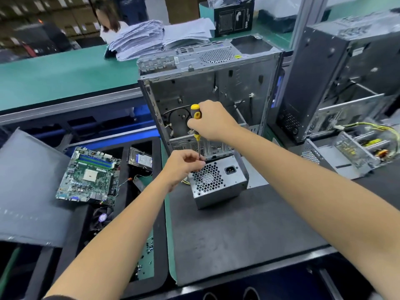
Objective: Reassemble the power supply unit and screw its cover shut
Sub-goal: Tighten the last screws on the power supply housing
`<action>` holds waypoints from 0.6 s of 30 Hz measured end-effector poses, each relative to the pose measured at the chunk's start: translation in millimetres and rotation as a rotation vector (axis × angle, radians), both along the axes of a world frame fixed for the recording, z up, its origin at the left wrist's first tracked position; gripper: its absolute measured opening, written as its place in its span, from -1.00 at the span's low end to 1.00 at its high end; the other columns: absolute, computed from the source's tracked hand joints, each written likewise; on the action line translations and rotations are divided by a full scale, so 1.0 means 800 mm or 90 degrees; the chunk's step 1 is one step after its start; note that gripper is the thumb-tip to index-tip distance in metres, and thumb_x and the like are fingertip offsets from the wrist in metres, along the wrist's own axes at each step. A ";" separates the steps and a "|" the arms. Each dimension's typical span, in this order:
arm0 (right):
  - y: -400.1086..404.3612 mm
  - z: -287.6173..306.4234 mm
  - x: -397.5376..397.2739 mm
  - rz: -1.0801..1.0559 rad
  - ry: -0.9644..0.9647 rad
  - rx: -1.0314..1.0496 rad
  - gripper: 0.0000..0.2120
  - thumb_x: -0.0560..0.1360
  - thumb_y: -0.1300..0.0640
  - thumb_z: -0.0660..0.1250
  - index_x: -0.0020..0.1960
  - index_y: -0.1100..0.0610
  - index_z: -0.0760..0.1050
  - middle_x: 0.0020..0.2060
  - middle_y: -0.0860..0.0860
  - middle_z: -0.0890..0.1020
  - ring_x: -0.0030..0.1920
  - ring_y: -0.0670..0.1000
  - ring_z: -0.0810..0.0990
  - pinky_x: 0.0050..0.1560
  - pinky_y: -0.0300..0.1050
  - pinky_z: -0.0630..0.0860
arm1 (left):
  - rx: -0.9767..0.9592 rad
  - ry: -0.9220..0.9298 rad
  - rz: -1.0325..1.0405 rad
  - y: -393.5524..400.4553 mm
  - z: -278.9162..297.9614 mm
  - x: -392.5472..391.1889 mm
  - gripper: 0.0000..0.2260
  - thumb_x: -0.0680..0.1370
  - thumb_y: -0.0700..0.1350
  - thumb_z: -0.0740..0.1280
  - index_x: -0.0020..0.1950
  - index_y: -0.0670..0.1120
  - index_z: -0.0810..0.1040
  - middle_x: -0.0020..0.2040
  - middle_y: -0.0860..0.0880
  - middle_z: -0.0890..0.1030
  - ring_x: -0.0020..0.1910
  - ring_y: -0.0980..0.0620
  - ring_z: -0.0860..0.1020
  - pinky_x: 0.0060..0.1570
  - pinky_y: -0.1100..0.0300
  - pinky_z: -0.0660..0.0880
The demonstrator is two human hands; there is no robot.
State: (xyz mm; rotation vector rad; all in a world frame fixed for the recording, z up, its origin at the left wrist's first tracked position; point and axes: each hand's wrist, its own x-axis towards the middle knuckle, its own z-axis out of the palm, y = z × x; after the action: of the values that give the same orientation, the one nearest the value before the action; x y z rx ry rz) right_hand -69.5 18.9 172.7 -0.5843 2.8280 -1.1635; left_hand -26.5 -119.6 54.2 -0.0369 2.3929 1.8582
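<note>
Both forearms reach out over the dark tabletop [238,234]. The right hand [213,122] wraps around the yellow-and-black screwdriver [196,126], shaft pointing straight down. The left hand [184,166] pinches at the shaft's tip, at the top rear corner of the power supply unit [218,182]. That grey box sits just before the open computer case [207,94], its fan grille facing the person.

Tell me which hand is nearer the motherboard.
Left. The left hand pinches the screwdriver shaft just right of the motherboard; the right hand grips the handle, higher and farther right.
</note>
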 end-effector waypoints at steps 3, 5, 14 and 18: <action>-0.003 -0.003 0.000 0.012 -0.005 -0.005 -0.76 0.43 0.11 0.28 -0.33 0.10 0.28 -0.44 0.00 0.42 -0.42 0.03 0.34 -0.39 -0.12 0.32 | -0.016 -0.004 0.001 -0.003 0.000 0.002 -0.87 0.40 -0.33 0.48 -0.17 -0.32 0.55 -0.22 0.06 0.68 -0.29 0.16 0.60 -0.26 0.35 0.50; -0.005 -0.004 -0.002 0.018 -0.006 -0.004 -0.79 0.43 0.12 0.28 -0.32 0.11 0.30 -0.44 0.00 0.42 -0.42 0.03 0.33 -0.38 -0.11 0.32 | -0.038 -0.002 -0.001 -0.004 0.002 0.003 -0.83 0.41 -0.32 0.48 -0.12 -0.38 0.54 -0.25 0.07 0.67 -0.31 0.17 0.58 -0.28 0.36 0.50; -0.011 -0.015 -0.005 0.069 -0.020 0.033 -0.76 0.41 0.10 0.29 -0.34 0.11 0.29 -0.47 -0.04 0.43 -0.48 -0.02 0.33 -0.43 -0.18 0.29 | -0.117 -0.018 -0.006 -0.009 0.011 0.010 -0.88 0.40 -0.25 0.51 -0.21 -0.21 0.57 -0.32 -0.11 0.58 -0.35 -0.02 0.53 -0.21 0.06 0.52; -0.013 -0.016 -0.005 0.072 -0.020 0.037 -0.80 0.43 0.11 0.29 -0.31 0.12 0.34 -0.45 -0.04 0.45 -0.47 -0.02 0.36 -0.44 -0.18 0.33 | -0.148 -0.010 -0.009 -0.008 0.016 0.012 -0.86 0.40 -0.23 0.51 -0.23 -0.21 0.57 -0.33 -0.11 0.61 -0.34 0.00 0.56 -0.21 0.09 0.55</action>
State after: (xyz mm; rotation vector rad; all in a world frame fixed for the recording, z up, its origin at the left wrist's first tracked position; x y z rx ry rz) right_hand -73.2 8.5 159.6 -0.7063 2.7520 -1.0593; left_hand -17.1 -125.7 67.1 -0.0533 2.5774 1.5595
